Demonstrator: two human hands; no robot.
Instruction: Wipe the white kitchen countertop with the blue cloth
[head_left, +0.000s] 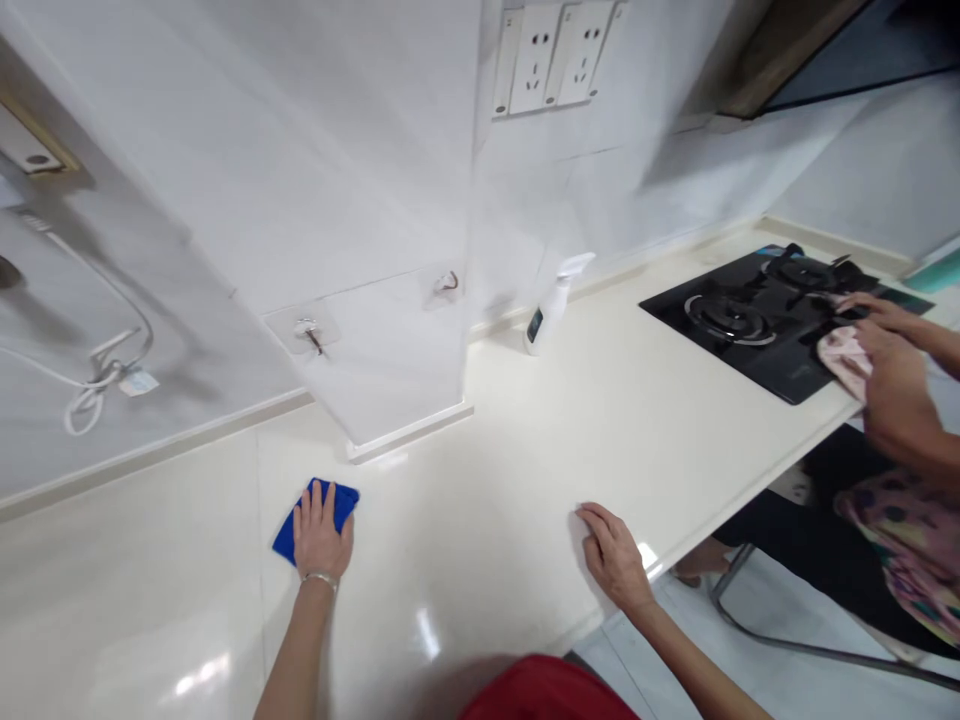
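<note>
My left hand (321, 537) lies flat on a folded blue cloth (283, 540), fingers stretched out and pressing it to the cream countertop (480, 540). A thin bracelet (320, 578) circles that wrist. Near the counter's front edge, my right hand (613, 557) rests on the surface with its fingers loosely bent and the thumb apart; nothing shows in it. A white spray bottle (550, 312) stands upright farther back, against the wall.
At the right, another person's hands (881, 335) hold a pale cloth (846, 360) over a black gas hob (735, 310). A wall corner (405, 430) juts onto the counter. Wall sockets (559, 55) sit above; a white cable (112, 370) hangs left. A metal chair frame (787, 645) stands below.
</note>
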